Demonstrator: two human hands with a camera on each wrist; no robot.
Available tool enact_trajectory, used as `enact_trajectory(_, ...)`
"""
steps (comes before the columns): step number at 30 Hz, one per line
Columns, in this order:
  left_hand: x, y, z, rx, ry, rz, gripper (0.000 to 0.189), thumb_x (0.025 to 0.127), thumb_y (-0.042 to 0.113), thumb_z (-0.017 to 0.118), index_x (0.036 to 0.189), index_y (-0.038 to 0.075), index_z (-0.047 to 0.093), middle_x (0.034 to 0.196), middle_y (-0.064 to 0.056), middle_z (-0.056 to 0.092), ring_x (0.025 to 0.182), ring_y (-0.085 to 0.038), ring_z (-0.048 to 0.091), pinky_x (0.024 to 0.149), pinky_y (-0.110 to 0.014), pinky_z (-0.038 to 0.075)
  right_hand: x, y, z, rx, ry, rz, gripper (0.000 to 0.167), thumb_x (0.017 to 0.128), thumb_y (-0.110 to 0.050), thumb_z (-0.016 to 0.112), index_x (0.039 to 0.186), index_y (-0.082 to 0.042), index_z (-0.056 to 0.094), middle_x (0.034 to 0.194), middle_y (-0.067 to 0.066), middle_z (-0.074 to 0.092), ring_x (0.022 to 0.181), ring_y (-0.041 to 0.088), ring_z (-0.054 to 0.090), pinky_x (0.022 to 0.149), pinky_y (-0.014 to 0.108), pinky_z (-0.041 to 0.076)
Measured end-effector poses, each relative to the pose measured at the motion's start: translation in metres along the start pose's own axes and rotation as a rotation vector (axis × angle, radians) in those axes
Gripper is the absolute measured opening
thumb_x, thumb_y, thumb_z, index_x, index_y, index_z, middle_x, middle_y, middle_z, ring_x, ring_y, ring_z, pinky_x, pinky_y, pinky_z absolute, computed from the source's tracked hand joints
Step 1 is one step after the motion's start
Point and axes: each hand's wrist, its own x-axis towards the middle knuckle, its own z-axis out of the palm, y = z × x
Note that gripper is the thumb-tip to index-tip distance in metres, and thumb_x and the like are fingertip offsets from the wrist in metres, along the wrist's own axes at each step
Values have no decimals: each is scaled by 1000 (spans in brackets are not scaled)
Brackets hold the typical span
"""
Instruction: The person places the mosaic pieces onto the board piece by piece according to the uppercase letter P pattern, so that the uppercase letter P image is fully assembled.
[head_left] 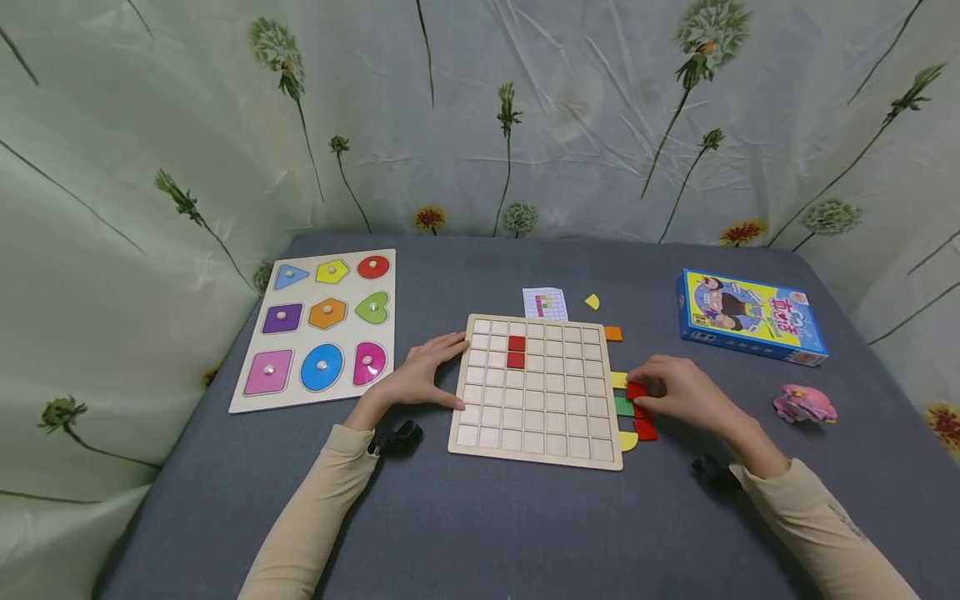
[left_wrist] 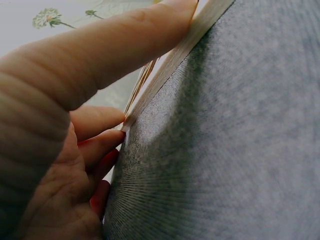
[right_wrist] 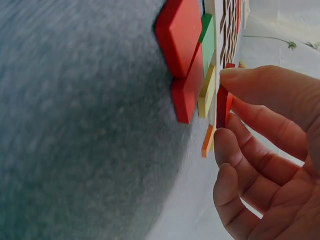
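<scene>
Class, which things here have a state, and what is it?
Grid board, two red squares seated, other cells empty
Shape puzzle, all nine pieces in place
Blue box, closed
Pattern card, printed side up
Left hand, touching the grid board's left edge
Right hand, pinching a red tile
Two more red tiles, loose
Green tile, loose
Orange tile, loose
Yellow wedge, loose
Pink toy, not held

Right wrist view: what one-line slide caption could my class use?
Right-hand grip pinching a red tile near a green tile and a yellow tile.
</scene>
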Motion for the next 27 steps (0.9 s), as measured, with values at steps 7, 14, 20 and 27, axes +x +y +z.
enact_trajectory(7, -1, 0, -1, 2, -1, -1, 96, 68, 36, 81, 146, 7, 33, 156, -12, 25, 145, -32, 19, 107, -56, 18, 7, -5, 6, 0, 8, -5, 25, 77, -10, 74, 102, -5, 71, 76, -2, 56, 64, 6, 42, 54, 19, 31)
enact_trajectory(14, -1, -1, 0, 12, -3, 2, 97, 68, 38, 81, 146, 8, 32, 156, -11, 25, 144, -31, 20, 106, -55, 19, 12, -11, 13, 12, 9, -25, 25, 77, -10, 74, 101, -5, 71, 78, -1, 59, 63, 4, 42, 53, 19, 32)
enact_trajectory(20, -1, 0, 0, 3, 0, -3, 96, 68, 37, 81, 146, 8, 33, 156, -11, 26, 144, -31, 20, 107, -56, 19, 18, -17, 17, 4, 7, -40, 23, 77, -12, 75, 99, -7, 72, 82, -1, 63, 63, 3, 44, 53, 19, 34)
enact_trajectory(27, -1, 1, 0, 1, 2, 1, 96, 68, 37, 81, 146, 8, 34, 155, -12, 26, 144, -31, 20, 106, -55, 19, 25, -26, 19, 19, -28, -32, 25, 78, -15, 75, 102, -7, 71, 88, 2, 64, 68, 7, 47, 55, 18, 38)
